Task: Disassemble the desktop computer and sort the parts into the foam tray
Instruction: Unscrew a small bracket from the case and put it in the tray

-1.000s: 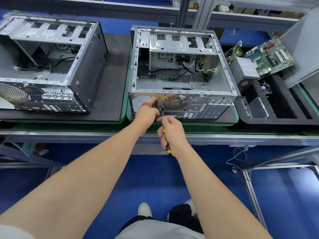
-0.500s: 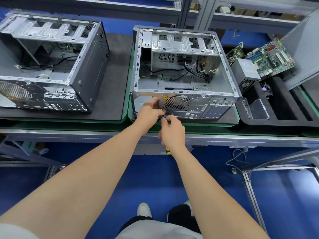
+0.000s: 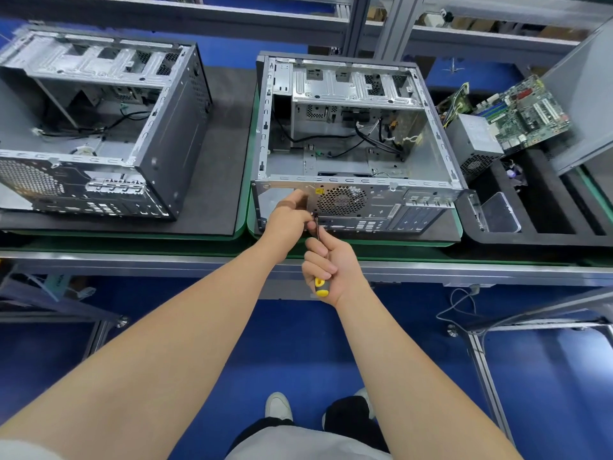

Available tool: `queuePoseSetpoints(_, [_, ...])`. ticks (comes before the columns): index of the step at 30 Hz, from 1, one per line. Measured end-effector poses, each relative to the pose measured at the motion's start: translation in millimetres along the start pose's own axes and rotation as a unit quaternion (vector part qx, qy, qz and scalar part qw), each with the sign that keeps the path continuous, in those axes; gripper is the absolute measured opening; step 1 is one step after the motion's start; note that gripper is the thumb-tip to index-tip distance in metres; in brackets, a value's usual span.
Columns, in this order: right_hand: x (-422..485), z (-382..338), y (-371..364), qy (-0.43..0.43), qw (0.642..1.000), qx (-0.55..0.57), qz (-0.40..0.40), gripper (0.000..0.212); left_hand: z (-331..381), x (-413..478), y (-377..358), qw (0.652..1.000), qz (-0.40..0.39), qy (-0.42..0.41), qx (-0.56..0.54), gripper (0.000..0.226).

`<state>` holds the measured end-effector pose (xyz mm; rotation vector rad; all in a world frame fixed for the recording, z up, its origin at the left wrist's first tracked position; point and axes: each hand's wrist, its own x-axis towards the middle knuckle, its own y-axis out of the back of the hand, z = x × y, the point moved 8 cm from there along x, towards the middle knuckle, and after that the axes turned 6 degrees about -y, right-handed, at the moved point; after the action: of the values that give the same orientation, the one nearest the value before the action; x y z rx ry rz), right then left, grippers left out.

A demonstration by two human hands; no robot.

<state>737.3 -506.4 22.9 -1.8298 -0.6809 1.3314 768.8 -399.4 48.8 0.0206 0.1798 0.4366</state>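
Observation:
An open grey desktop case [image 3: 358, 141] lies on its side in the middle of the bench, its rear panel with the fan grille [image 3: 341, 200] facing me. My right hand [image 3: 331, 263] grips a yellow-and-black screwdriver [image 3: 320, 287], whose shaft points up at the rear panel just left of the grille. My left hand [image 3: 287, 217] rests against that panel, thumb up, fingers curled beside the screwdriver tip. At the right stands the black foam tray [image 3: 544, 224], holding a power supply [image 3: 474, 144] and a green motherboard [image 3: 527, 111].
A second stripped case [image 3: 99, 127] lies on a dark mat at the left. A grey side panel [image 3: 587, 104] leans at the far right over the tray. A clear plastic piece [image 3: 501, 212] sits in the tray's front slot. The bench's metal front rail runs just below my hands.
My right hand has slid back down the screwdriver, so the yellow handle end shows again. My left hand stays on the rear panel.

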Motion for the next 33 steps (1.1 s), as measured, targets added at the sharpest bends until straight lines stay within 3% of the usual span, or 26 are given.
queuePoseSetpoints(4, [2.3, -9.1, 5.3, 0.057, 0.991, -0.096, 0.08, 0.032, 0.0, 0.9, -0.3, 1.0, -0.006, 0.0, 0.001, 0.05])
queuePoseSetpoints(7, [-2.1, -21.0, 8.8, 0.122, 0.942, -0.263, 0.17, 0.031, 1.5, 0.3, -1.1, 1.0, -0.009, -0.007, -0.003, 0.047])
queuePoseSetpoints(10, [-12.9, -36.5, 3.8, 0.204, 0.827, -0.444, 0.278, 0.03, 4.1, -1.4, -1.5, 1.0, -0.013, -0.013, -0.002, 0.041])
queuePoseSetpoints(14, [-23.6, -46.6, -12.2, 0.268, 0.616, -0.639, 0.375, 0.027, 3.9, -0.9, -1.6, 1.0, -0.017, -0.024, 0.009, 0.032])
queuePoseSetpoints(16, [-24.4, -45.5, -14.2, 0.269, 0.554, -0.675, 0.406, 0.024, 4.1, -1.3, -2.0, 0.999, -0.012, -0.032, 0.016, 0.029])
queuePoseSetpoints(18, [-24.4, -43.4, -13.0, 0.274, 0.525, -0.687, 0.422, 0.024, 5.5, -2.4, -2.7, 0.999, -0.012, -0.043, 0.018, 0.024])
queuePoseSetpoints(20, [-23.0, -43.5, -10.6, 0.277, 0.547, -0.674, 0.412, 0.026, 7.3, -3.3, -3.5, 0.999, -0.014, -0.046, 0.015, 0.025])
queuePoseSetpoints(22, [-18.4, -45.9, -4.6, 0.261, 0.606, -0.642, 0.39, 0.031, 6.4, -2.8, -2.9, 0.999, -0.011, -0.038, 0.006, 0.028])
queuePoseSetpoints(23, [-15.4, -46.1, -0.3, 0.238, 0.658, -0.606, 0.377, 0.034, 5.9, -2.3, -2.9, 0.999, -0.008, -0.033, -0.001, 0.029])
queuePoseSetpoints(26, [-3.7, -32.2, 14.8, 0.124, 0.873, -0.384, 0.274, 0.037, 3.9, -2.4, -5.1, 0.999, 0.001, -0.017, -0.03, 0.033])
queuePoseSetpoints(27, [-2.0, -28.1, 14.6, 0.099, 0.912, -0.328, 0.227, 0.036, 2.6, -1.8, -5.2, 0.999, 0.001, -0.012, -0.033, 0.034])
queuePoseSetpoints(29, [-2.9, -25.3, 12.4, 0.084, 0.951, -0.262, 0.141, 0.033, 2.0, -0.4, -3.6, 1.0, 0.004, -0.016, -0.024, 0.035])
queuePoseSetpoints(33, [-4.3, -11.3, 11.0, 0.042, 0.994, -0.096, 0.024, 0.025, 3.6, -0.5, 0.4, 1.0, 0.017, -0.025, 0.005, 0.031])
